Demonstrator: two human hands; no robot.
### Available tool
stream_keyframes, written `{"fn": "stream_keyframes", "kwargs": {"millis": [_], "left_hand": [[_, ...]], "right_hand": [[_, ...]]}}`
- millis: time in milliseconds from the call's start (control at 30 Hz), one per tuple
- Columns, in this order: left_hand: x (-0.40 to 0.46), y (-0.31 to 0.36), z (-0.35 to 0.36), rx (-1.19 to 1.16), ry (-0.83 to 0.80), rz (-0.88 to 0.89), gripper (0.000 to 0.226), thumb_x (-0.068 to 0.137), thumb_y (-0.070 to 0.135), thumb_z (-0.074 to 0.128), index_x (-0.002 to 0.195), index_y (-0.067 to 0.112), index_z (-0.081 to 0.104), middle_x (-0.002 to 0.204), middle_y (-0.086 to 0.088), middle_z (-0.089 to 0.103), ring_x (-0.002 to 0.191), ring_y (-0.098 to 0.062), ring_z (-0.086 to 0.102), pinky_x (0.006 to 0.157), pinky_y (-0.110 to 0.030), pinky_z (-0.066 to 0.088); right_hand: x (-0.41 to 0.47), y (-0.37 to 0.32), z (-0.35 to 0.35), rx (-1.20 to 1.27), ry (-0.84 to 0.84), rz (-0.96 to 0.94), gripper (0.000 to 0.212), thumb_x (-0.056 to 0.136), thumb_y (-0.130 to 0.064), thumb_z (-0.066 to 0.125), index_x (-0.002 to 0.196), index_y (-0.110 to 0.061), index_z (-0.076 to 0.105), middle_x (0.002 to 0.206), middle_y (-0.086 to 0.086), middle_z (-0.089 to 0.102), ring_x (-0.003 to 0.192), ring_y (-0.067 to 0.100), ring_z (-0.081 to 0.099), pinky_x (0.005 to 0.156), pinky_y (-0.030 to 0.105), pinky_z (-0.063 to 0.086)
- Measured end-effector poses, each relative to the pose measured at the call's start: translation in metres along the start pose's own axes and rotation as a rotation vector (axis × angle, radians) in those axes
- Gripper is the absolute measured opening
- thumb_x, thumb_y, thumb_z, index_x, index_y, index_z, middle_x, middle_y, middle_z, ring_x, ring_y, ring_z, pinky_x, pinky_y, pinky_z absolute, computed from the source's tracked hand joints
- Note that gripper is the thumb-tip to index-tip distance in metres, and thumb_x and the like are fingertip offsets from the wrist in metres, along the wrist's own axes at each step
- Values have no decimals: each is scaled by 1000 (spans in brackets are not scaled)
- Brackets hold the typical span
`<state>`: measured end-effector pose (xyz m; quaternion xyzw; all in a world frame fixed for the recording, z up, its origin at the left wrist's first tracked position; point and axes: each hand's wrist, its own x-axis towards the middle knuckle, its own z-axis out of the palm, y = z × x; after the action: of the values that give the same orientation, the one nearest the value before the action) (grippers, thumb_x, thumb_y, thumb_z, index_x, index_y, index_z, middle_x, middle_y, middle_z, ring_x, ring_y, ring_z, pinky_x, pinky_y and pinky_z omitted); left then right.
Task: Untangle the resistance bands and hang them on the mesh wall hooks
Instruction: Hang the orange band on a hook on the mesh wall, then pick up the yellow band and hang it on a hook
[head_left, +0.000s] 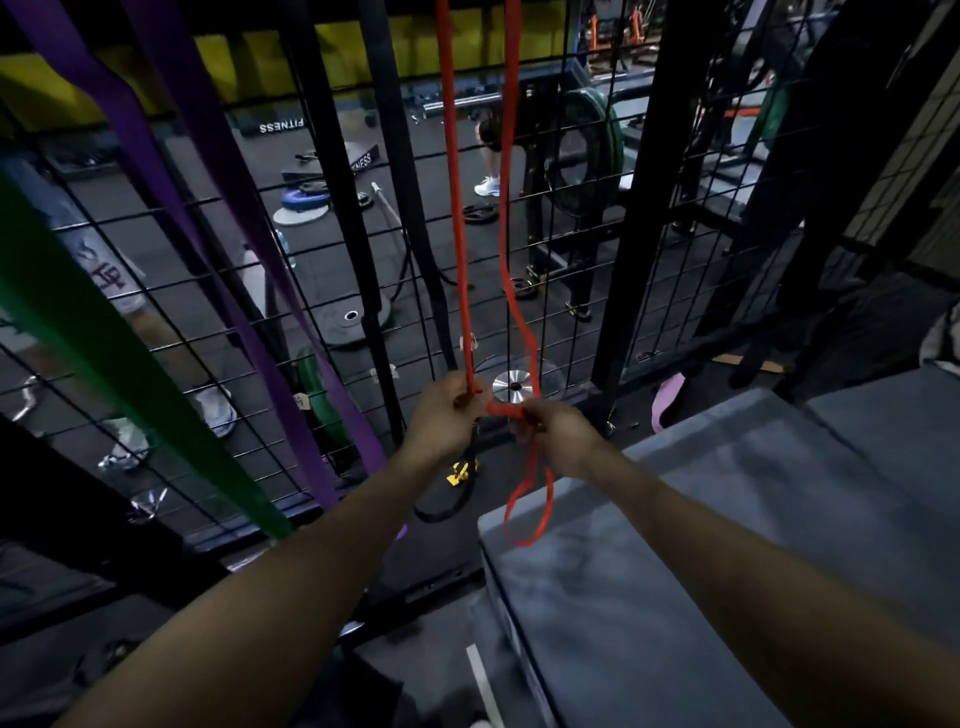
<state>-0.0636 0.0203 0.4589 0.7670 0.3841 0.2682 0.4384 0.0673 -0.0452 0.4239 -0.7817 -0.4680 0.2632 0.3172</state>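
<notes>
Both hands meet at a knot low in the red band (460, 218). The left hand (445, 410) curls its fingers round the left strand just where it comes down into the tangle, and the right hand (558, 434) pinches the crossing of the strands just beside it, thumb and fingers closed on the rubber. Between the two hands the band makes a short tight twist; above them its two strands rise side by side in front of the mesh wall (571, 249) and run out of the top of the view, so where it hangs from cannot be seen. Below the right hand a small loop of the same band dangles free over the near corner of a grey padded box (727, 545).

To the left, two purple bands (218, 171) slant down along the mesh, and nearer the camera a broad green band (104, 353) crosses the left edge, blurred. A black band (384, 156) hangs straight down just left of the red one. Low by the mesh foot a black loop with a yellow clip (460, 473) lies on the floor. Beyond the mesh lie weight plates (353, 317) and a rack on a dark gym floor
</notes>
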Motion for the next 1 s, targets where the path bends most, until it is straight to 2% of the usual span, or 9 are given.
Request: {"fn": "stream_keyframes", "kwargs": {"millis": [100,233,333,400,467,567,667,867,1000], "left_hand": [[3,2,2,-28,28,-21,17,92,15,55,104,4,60,93,-3,60,80,-10,55,57,1,38],[7,-2,3,42,6,7,1,90,9,56,90,8,56,84,0,51,78,-12,49,56,-3,36],[6,-15,7,133,-6,23,35,86,1,55,59,18,42,61,0,41,52,-6,43,47,-10,33],[4,-23,13,183,-12,-14,39,84,3,57,54,20,38,58,-5,42,52,-14,38,53,-24,33],[0,-25,23,206,-55,-35,39,84,7,58,53,20,37,56,-3,39,53,-12,33,51,-22,30],[-7,-19,50,196,-103,-30,12,85,13,60,76,5,62,74,-4,51,71,-15,47,63,-21,32],[-15,-9,87,162,-140,-25,23,88,10,60,109,0,63,100,0,56,94,-12,51,75,-14,33],[-36,14,184,156,-367,30,23,87,5,59,108,-2,62,101,-8,62,94,-17,57,69,-9,36],[-43,19,254,145,-542,18,20,85,-1,59,105,1,61,100,-17,63,92,-27,61,77,-28,46]], "right_hand": [[-4,-4,-1,-5,-61,-55,42,93,4,39,102,-34,56,77,-16,49,67,-4,46,63,7,40],[-4,2,-1,73,-45,8,43,90,0,47,130,-14,52,115,6,63,101,17,61,79,19,42],[-9,8,-3,77,-36,14,41,88,-1,54,128,-7,53,117,6,60,112,21,55,97,34,43],[-12,16,-4,108,1,49,40,86,-2,56,126,-6,55,121,13,61,118,28,55,103,42,42],[-19,22,-7,89,21,100,39,87,-4,57,126,-3,54,120,14,61,119,30,54,103,40,41],[-32,38,-18,132,86,150,28,86,-7,59,115,-7,59,93,1,60,97,25,58,100,42,45],[-53,61,-37,60,184,201,24,85,-12,60,108,-9,63,104,9,67,102,27,61,89,32,46],[-107,141,-71,99,363,354,25,83,-10,62,107,-8,62,110,12,64,100,26,60,94,35,46],[-143,201,-94,147,445,529,34,83,-10,64,115,-1,60,119,15,63,105,28,61,92,32,43]]}}
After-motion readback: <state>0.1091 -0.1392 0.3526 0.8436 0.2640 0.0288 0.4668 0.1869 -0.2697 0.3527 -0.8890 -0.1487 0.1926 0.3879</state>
